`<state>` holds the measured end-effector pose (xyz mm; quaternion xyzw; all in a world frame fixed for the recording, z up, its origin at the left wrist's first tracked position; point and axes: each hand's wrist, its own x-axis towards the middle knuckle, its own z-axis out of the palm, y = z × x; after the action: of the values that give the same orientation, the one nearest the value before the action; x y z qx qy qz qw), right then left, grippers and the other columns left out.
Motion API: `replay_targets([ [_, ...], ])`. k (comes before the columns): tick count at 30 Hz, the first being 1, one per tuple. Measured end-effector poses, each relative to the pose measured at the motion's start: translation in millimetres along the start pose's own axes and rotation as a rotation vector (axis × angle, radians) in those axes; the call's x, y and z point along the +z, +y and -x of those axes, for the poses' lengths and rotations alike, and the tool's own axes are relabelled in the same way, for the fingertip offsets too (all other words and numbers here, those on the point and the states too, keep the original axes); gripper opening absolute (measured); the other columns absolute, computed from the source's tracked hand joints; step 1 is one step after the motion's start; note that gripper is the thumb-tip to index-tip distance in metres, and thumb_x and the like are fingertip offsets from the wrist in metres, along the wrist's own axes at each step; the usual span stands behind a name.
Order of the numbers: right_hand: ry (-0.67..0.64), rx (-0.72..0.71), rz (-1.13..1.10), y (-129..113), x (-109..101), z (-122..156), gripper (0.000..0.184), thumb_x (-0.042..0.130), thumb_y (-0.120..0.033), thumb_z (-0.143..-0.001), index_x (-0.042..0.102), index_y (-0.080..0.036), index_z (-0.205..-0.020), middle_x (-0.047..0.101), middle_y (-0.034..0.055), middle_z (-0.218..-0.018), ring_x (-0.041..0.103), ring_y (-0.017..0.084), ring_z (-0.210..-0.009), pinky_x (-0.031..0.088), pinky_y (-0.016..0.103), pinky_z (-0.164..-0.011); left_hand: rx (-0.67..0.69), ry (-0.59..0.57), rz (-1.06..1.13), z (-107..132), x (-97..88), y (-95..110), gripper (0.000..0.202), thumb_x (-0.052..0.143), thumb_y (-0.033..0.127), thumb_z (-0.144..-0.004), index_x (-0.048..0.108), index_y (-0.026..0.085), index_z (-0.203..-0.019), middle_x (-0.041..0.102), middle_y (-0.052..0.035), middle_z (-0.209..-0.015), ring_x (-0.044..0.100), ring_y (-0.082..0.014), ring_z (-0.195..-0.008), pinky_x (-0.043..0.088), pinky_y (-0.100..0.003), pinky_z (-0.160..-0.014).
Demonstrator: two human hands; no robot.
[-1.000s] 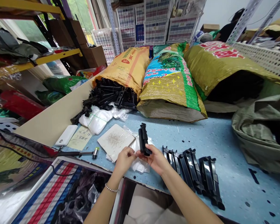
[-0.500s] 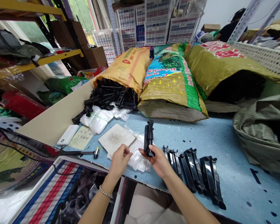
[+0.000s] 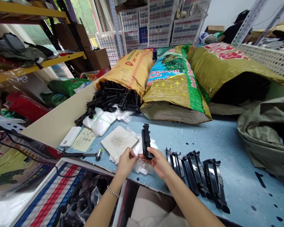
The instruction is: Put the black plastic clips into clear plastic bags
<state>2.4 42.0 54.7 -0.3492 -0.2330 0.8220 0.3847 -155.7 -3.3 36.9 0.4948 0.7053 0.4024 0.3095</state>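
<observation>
My right hand (image 3: 159, 161) grips the lower end of a long black plastic part (image 3: 146, 140) and holds it upright over the blue table (image 3: 210, 138). My left hand (image 3: 126, 161) is pinched shut right beside that lower end, fingertips touching it; whatever is in the pinch is too small to see. Under both hands lies a pile of clear plastic bags (image 3: 142, 157). A white tile with small specks (image 3: 118, 142) lies just left of them. A row of several finished black parts (image 3: 198, 176) lies to the right of my right hand.
A yellow sack (image 3: 130, 71) spills black parts (image 3: 111, 99) at the back left. Printed sacks (image 3: 175, 85) and a grey-green one (image 3: 267, 135) crowd the back and right. A hammer (image 3: 85, 154), a white power bank (image 3: 70, 136) and a paper note (image 3: 84, 139) lie near the left edge.
My left hand drew away from the black part half a second ago and has come back to its lower end. The part tilted slightly right, then returned upright.
</observation>
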Motion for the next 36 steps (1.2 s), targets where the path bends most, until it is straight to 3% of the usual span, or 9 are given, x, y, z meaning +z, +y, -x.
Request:
replay_targets([
  [5,0.043,0.019,-0.008,4,-3,-7,0.016,0.068,-0.028,-0.075,0.064,-0.013,-0.076,0.070,0.0049,-0.064,0.070,0.016,-0.064,0.057,0.023,-0.063,0.037,-0.034,-0.011,5,5.3,-2,0.019,0.064,0.031,-0.070,0.048,0.021,-0.067,0.050,0.0063,-0.058,0.048,-0.0120,-0.054,0.038,-0.023,-0.056],
  [9,0.112,0.045,-0.009,7,-6,-12,0.018,0.070,-0.029,-0.073,0.063,-0.014,-0.078,0.071,0.0063,-0.070,0.071,0.017,-0.063,0.057,0.024,-0.062,0.121,-0.021,-0.041,7,-9.8,9,0.007,0.050,0.023,-0.080,0.054,0.020,-0.075,0.055,0.0022,-0.067,0.053,-0.0148,-0.065,0.043,-0.026,-0.063],
  [14,0.113,0.061,0.031,6,-7,-11,0.021,0.072,-0.031,-0.071,0.062,-0.014,-0.079,0.071,0.0068,-0.074,0.070,0.017,-0.068,0.055,0.023,-0.060,0.477,0.017,-0.589,7,-32.3,25,0.025,0.043,0.007,-0.081,0.065,0.019,-0.079,0.060,-0.0091,-0.092,0.054,-0.0229,-0.088,0.045,-0.035,-0.077],
  [17,0.072,0.069,0.017,-1,-12,10,0.023,0.072,-0.034,-0.072,0.062,-0.015,-0.079,0.068,0.0043,-0.068,0.066,0.015,-0.061,0.052,0.021,-0.054,0.456,-0.059,-0.780,6,-30.0,22,0.029,0.042,0.004,-0.081,0.067,0.017,-0.086,0.061,-0.0119,-0.096,0.056,-0.0251,-0.089,0.047,-0.038,-0.076],
  [21,-0.240,0.318,-0.254,-1,-25,53,0.040,0.060,-0.049,-0.079,0.062,-0.012,-0.093,0.050,-0.0056,-0.051,0.040,0.005,-0.035,0.031,0.015,-0.035,0.402,-0.092,-0.542,-3,-20.1,5,0.044,0.040,0.004,-0.081,0.059,0.018,-0.118,0.059,-0.0115,-0.113,0.059,-0.0219,-0.101,0.050,-0.035,-0.086],
  [25,-0.472,0.624,-0.454,19,-34,66,0.053,0.056,-0.053,-0.079,0.058,-0.006,-0.102,0.035,-0.0113,-0.048,0.019,0.001,-0.033,0.015,0.012,-0.032,0.386,-0.113,-0.313,-12,-23.7,-9,0.055,0.039,0.002,-0.078,0.049,0.018,-0.130,0.052,-0.0116,-0.128,0.052,-0.0201,-0.120,0.043,-0.036,-0.102],
  [31,-0.425,0.590,-0.547,34,-38,53,0.047,0.056,-0.049,-0.080,0.055,-0.007,-0.102,0.032,-0.0126,-0.050,0.015,0.000,-0.034,0.012,0.010,-0.033,0.510,-0.149,-0.371,21,-29.5,12,0.059,0.034,0.004,-0.085,0.036,0.021,-0.142,0.045,-0.0136,-0.139,0.044,-0.0220,-0.129,0.040,-0.041,-0.106],
  [33,-0.402,0.563,-0.456,32,-40,54,0.045,0.056,-0.054,-0.079,0.057,-0.010,-0.091,0.030,-0.0124,-0.048,0.014,0.001,-0.034,0.011,0.011,-0.032,0.590,-0.260,-0.343,44,-20.7,30,0.064,0.033,0.002,-0.084,0.031,0.022,-0.144,0.044,-0.0133,-0.141,0.043,-0.0224,-0.130,0.040,-0.041,-0.107],
  [36,-0.202,0.362,-0.158,31,-39,61,0.041,0.060,-0.056,-0.076,0.054,-0.016,-0.072,0.034,-0.0101,-0.048,0.019,0.002,-0.036,0.014,0.013,-0.033,0.656,-0.466,-0.251,74,-3.8,51,0.070,0.033,0.000,-0.082,0.023,0.025,-0.147,0.041,-0.0114,-0.144,0.043,-0.0223,-0.131,0.042,-0.039,-0.106],
])
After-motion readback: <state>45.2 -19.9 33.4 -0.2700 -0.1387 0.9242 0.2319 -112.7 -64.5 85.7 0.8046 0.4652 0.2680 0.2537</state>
